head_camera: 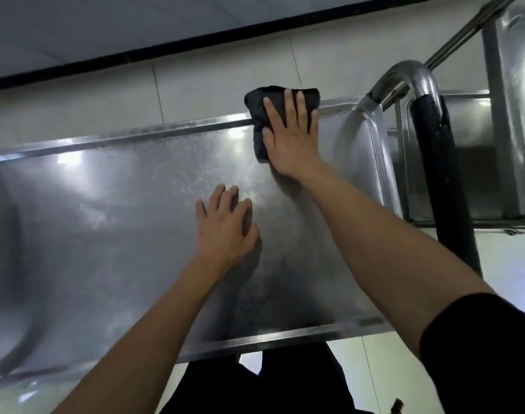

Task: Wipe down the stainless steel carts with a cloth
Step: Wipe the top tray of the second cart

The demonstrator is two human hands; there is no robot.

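1. Steel cart [120, 228]: its long axis runs left-right before the person.
2. Cloth [261, 115] lies at the cart's far rim, pressed under the flat right hand [291, 135].
3. Left hand [225, 225] rests nearer on the cart, fingers spread, holding nothing (the unwiped span probably lies leftward).

so the folded black cloth [259, 115] lies flat at the far rim of the shiny stainless steel cart top [120, 222], near its right corner, and the steel looks smudgy with light glare all over
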